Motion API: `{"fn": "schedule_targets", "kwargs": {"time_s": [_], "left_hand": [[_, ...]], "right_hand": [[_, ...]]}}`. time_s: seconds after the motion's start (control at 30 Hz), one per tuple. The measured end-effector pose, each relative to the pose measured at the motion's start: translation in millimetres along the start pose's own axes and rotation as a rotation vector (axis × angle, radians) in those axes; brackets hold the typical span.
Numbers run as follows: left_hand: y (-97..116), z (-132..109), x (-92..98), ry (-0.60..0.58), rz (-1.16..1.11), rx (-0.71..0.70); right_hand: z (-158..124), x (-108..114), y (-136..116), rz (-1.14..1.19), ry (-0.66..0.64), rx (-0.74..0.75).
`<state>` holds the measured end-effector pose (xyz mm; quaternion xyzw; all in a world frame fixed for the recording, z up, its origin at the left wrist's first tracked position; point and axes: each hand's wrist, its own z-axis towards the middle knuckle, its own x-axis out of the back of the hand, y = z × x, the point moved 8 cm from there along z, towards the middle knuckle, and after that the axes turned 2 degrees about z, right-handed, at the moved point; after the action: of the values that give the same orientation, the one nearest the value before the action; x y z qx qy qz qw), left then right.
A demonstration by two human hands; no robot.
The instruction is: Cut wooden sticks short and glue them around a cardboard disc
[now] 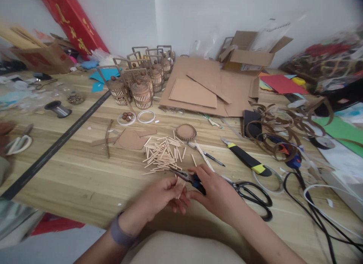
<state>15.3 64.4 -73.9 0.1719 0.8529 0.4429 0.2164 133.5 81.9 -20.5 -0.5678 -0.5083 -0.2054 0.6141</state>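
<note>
My left hand is pinching a small light stick between thumb and fingers, though I cannot tell whether more are tucked in there. My right hand is curling around the blue-handled pliers, whose nose is pointing toward the stick pile; I cannot tell how far the handles are squeezed. Just beyond my hands, that pile is lying loose on the worktop, its pieces looking already cut short, a few straying to the right.

Past it, a cardboard round is sitting with a ribbed brown rim around it; no light sticks are showing on it, so I judge that its wall is not yet begun. To the right, the yellow-and-black cutter and black-handled scissors are resting near my right hand. Farther off, white rings are lying flat, one circling brown beads. Behind them, several handled containers with striped walls are standing, looking complete, while cardboard sheets are lying beside them.
</note>
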Motion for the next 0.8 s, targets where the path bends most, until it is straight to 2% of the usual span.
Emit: {"fn": "schedule_targets", "kwargs": {"time_s": [0.1,0.17,0.23,0.3,0.4,0.5,0.6,0.67,0.8], "left_hand": [[18.1,-8.3,40.0,0.307,0.223,-0.146],[39.3,-19.5,64.5,0.557,0.512,-0.281],[58.7,-25.5,73.9,0.721,0.831,-0.394],[71.2,-21.0,70.1,0.779,1.124,-0.488],[75.3,-2.7,58.3,0.758,1.406,-0.573],[70.4,11.2,49.6,0.700,1.509,-0.634],[60.3,13.5,43.6,0.634,1.556,-0.675],[50.1,12.0,36.8,0.543,1.579,-0.698],[27.7,7.4,14.2,0.284,1.612,-0.781]], "right_hand": [[-3.7,6.6,27.8,-0.174,0.069,-0.142],[-6.1,12.4,47.0,-0.287,0.106,-0.268],[-5.6,14.1,59.2,-0.332,0.108,-0.336],[-1.7,11.9,64.9,-0.327,0.093,-0.354],[5.2,7.5,68.4,-0.320,0.073,-0.365],[7.5,5.4,72.6,-0.292,0.062,-0.376],[4.7,5.5,78.7,-0.191,0.064,-0.376],[2.4,7.0,82.3,-0.096,0.077,-0.375],[2.8,13.8,81.8,0.097,0.131,-0.338]]}}
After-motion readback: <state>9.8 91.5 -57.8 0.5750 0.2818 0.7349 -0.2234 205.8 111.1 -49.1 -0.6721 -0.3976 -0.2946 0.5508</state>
